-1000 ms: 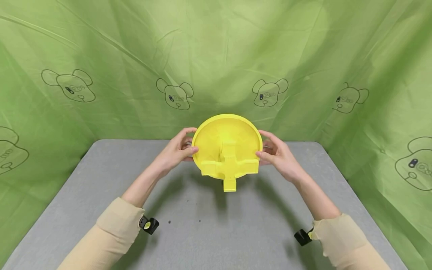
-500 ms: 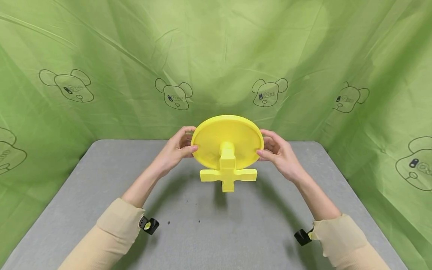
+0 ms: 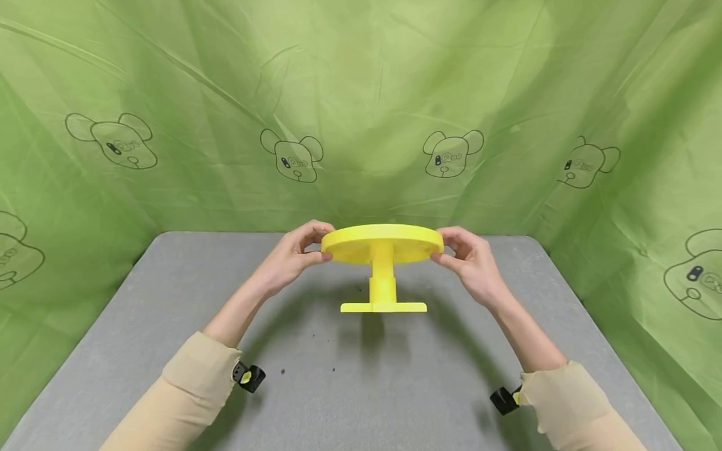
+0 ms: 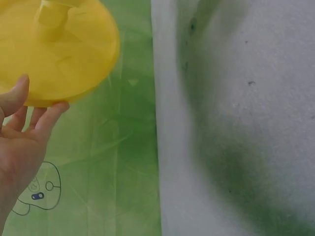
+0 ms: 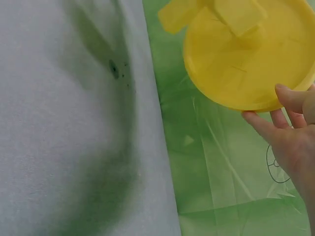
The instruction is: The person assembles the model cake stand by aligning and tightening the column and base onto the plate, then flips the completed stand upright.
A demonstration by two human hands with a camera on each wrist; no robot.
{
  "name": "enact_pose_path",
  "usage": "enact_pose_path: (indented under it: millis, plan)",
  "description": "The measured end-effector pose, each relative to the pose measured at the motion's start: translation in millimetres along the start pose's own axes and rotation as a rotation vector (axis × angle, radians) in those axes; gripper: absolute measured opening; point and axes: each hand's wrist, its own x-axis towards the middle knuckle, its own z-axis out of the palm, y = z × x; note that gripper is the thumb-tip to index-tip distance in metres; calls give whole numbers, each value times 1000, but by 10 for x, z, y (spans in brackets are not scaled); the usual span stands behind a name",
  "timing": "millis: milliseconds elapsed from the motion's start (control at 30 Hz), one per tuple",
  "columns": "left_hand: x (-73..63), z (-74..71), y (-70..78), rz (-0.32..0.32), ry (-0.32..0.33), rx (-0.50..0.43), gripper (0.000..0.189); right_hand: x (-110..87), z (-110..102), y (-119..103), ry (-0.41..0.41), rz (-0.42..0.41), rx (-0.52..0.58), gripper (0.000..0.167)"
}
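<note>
Both hands hold a yellow round pedestal stand (image 3: 383, 235) up over the table, its disc on top and nearly level. A short column (image 3: 383, 275) runs down from the disc to a cross-shaped foot (image 3: 383, 307), seen edge-on in the head view. My left hand (image 3: 287, 258) pinches the disc's left rim, thumb below and fingers at the edge. On the opposite rim, my right hand (image 3: 475, 264) pinches in the same way. Each wrist view shows the disc's underside with the thumb against it; the top face is hidden.
A grey table (image 3: 361, 394) lies beneath, with a few dark specks and the stand's shadow on it. Green cloth (image 3: 361, 94) printed with bear heads hangs behind and along both sides. Small black cameras (image 3: 252, 378) sit at the cuffs.
The stand has tipped from showing its underside and cross foot toward me to nearly upright. Its disc is lower and flatter in view. Both hands have kept their hold on the rim.
</note>
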Motion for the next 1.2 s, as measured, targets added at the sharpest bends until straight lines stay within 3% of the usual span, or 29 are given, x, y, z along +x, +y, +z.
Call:
enact_pose_path:
  millis: [433,667,967,1200]
  plan:
    - [-56,49,-95,40,-39,-192,32,-93,77,94,-32,-29,123,25]
    - [-102,101,-197,112,-26,-184,27,-161,123,188,-44,7,104,19]
    - [-142,203,-350,131,-21,-111,19,-223,151,275,-75,36,76,13]
    - [-179,267,-428,126,-12,-105,25,-272,153,350,-116,38,101,13]
